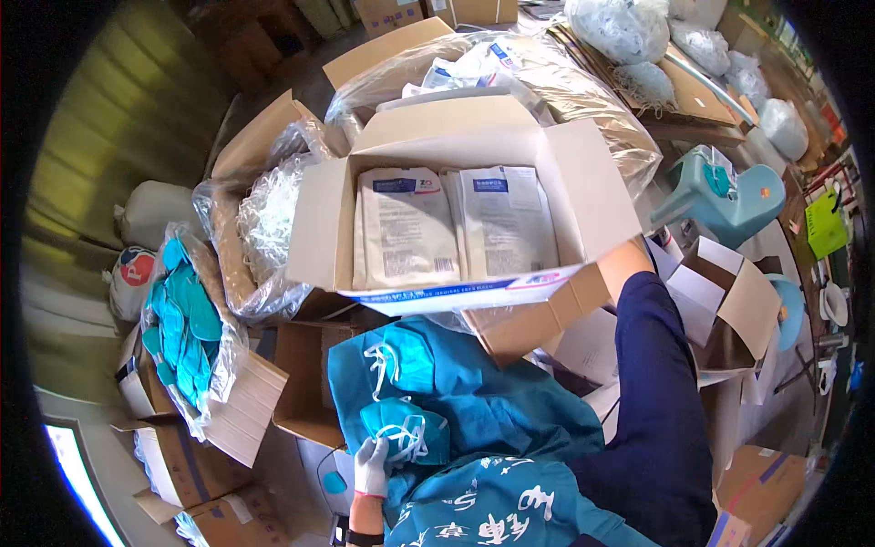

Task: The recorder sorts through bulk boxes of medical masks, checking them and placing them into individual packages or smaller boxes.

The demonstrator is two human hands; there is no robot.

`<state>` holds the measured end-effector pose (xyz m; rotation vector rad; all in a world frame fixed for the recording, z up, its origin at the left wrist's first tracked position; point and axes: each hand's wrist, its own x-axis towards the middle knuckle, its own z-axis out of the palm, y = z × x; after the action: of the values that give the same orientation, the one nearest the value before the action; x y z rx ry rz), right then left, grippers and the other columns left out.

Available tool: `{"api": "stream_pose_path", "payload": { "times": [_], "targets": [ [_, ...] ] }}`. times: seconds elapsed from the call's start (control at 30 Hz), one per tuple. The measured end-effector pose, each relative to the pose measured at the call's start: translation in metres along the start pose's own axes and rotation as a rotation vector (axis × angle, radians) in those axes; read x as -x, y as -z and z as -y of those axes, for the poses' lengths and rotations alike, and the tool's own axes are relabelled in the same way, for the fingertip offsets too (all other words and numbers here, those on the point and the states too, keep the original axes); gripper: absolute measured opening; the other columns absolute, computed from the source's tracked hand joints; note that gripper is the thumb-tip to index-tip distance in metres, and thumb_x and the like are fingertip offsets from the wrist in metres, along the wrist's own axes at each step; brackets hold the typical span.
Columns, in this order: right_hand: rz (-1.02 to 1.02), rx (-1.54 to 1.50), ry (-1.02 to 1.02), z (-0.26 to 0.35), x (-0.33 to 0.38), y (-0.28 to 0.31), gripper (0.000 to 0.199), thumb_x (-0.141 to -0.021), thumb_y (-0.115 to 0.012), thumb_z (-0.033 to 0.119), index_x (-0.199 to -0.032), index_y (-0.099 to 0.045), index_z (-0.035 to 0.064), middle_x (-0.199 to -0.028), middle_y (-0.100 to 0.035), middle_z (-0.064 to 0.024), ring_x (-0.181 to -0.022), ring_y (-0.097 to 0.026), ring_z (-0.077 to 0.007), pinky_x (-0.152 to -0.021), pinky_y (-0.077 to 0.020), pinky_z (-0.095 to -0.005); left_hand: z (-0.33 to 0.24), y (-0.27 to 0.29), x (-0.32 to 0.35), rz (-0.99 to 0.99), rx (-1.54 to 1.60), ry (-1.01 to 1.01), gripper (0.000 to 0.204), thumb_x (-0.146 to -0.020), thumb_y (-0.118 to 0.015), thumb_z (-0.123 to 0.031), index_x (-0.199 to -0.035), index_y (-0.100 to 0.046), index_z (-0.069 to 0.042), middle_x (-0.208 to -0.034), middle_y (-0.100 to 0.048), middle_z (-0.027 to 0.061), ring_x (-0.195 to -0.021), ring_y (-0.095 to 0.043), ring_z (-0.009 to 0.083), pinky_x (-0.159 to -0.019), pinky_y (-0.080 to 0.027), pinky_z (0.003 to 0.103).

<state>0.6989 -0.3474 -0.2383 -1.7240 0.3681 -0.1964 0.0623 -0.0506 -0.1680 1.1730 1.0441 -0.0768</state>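
Observation:
My left hand (371, 469), in a white glove, grips the edge of a teal cup-shaped face mask (428, 436) with white elastic straps lying across it. Just beyond it, a second teal mask (407, 358) rests on the teal apron (510, 383) over my lap, its straps loose to the left. My right hand does not show. Ahead stands an open white carton (319, 214) holding two rows of pale printed packets (506, 223), its flaps folded outward.
Teal masks (190, 319) fill a plastic-lined box at left. Beside it, another lined box holds white elastic straps (271, 214). A blue-green stool (729, 202) and open cartons (720, 296) stand at right. Bagged bundles (620, 29) lie at the back; brown boxes (196, 465) sit lower left.

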Motion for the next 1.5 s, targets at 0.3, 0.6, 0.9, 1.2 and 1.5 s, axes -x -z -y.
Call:
{"api": "stream_pose_path", "payload": {
  "times": [0.3,0.6,0.9,1.2,1.5],
  "targets": [
    [0.085,0.288,0.1,-0.02,-0.009,-0.029,0.033,-0.094,-0.048,0.02,-0.122,-0.058,0.0081,-0.119,-0.063,-0.0109,-0.104,-0.062,-0.021,-0.085,-0.0499,-0.038,0.017,0.013,-0.013,-0.057,-0.253,-0.218,0.02,-0.098,-0.05,-0.021,-0.095,-0.06,-0.004,-0.078,-0.063,0.0044,-0.061,-0.059,0.0134,-0.053,-0.047,0.026],
    [0.28,-0.067,-0.037,-0.037,-0.017,0.056,0.034,-0.094,-0.047,0.02,-0.124,-0.056,0.0067,-0.119,-0.063,-0.0121,-0.104,-0.061,-0.0213,-0.083,-0.0499,-0.0387,0.003,0.011,0.007,0.0,0.092,-0.029,0.01,-0.085,-0.065,-0.014,-0.082,-0.057,-0.009,-0.065,-0.05,-0.0044,-0.051,-0.039,0.0034,-0.045,-0.024,0.02],
    [-0.065,-0.105,0.748,-0.004,0.339,0.129,0.018,-0.09,-0.056,0.007,-0.105,-0.063,-0.0009,-0.088,-0.064,-0.0132,-0.071,-0.06,-0.0158,-0.06,-0.0482,-0.0245,0.024,0.025,0.004,0.034,0.445,-0.254,0.01,-0.091,-0.064,-0.013,-0.089,-0.055,-0.008,-0.065,-0.046,-0.0049,-0.045,-0.034,0.0027,-0.042,-0.021,0.02],
    [1.258,-0.101,0.426,0.086,0.529,0.08,0.042,-0.095,-0.056,0.029,-0.123,-0.056,-0.0017,-0.117,-0.061,-0.0123,-0.106,-0.058,-0.0202,-0.096,-0.0427,-0.0321,0.013,0.009,0.038,0.18,0.375,-0.498,0.007,-0.089,-0.065,-0.01,-0.086,-0.059,-0.009,-0.067,-0.048,-0.007,-0.054,-0.038,0.0026,-0.048,-0.026,0.019],
    [0.99,0.256,0.827,0.129,0.554,0.084,0.022,-0.082,-0.068,0.01,-0.102,-0.066,0.0005,-0.088,-0.068,-0.0157,-0.08,-0.065,-0.0238,-0.077,-0.0494,-0.031,-0.007,-0.003,0.064,0.37,0.344,-0.552,0.027,-0.092,-0.064,-0.021,-0.114,-0.056,-0.008,-0.074,-0.056,-0.0025,-0.061,-0.049,0.0049,-0.052,-0.037,0.02]
  ]
}}
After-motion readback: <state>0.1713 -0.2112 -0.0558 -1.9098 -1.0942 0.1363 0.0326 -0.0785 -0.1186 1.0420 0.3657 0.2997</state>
